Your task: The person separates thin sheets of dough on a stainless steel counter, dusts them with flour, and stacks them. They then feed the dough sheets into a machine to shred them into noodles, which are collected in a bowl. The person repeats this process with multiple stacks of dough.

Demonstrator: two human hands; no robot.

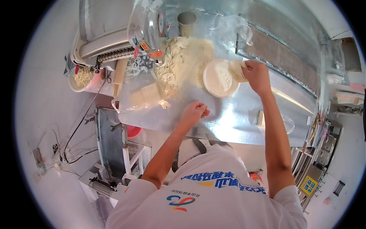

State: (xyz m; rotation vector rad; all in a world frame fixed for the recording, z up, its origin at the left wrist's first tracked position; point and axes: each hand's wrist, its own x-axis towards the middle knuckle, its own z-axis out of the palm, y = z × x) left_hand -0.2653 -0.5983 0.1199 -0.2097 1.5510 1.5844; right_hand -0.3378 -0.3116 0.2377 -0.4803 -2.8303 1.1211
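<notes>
A white round bowl (206,81) of white flour (222,79) stands on the metal table. My right hand (257,75) is at its right rim, fingers closed on a limp, pale cream piece (237,71) that hangs over the flour; whether it is cloth or dough I cannot tell. Below and left of the bowl, my left hand (195,113) hovers over the near table edge with its fingers curled in, and nothing shows in them. Left of the bowl lies a heap of floured noodles (176,63), with flat pale dough sheets (146,96) nearer to me.
A dough-rolling machine (114,47) stands at the far left, beside a bowl of cut noodles (82,79). Behind the noodle heap is a metal cup (186,23). Clear plastic (234,30) lies at the back. A long dark metal slab (280,57) runs along the right.
</notes>
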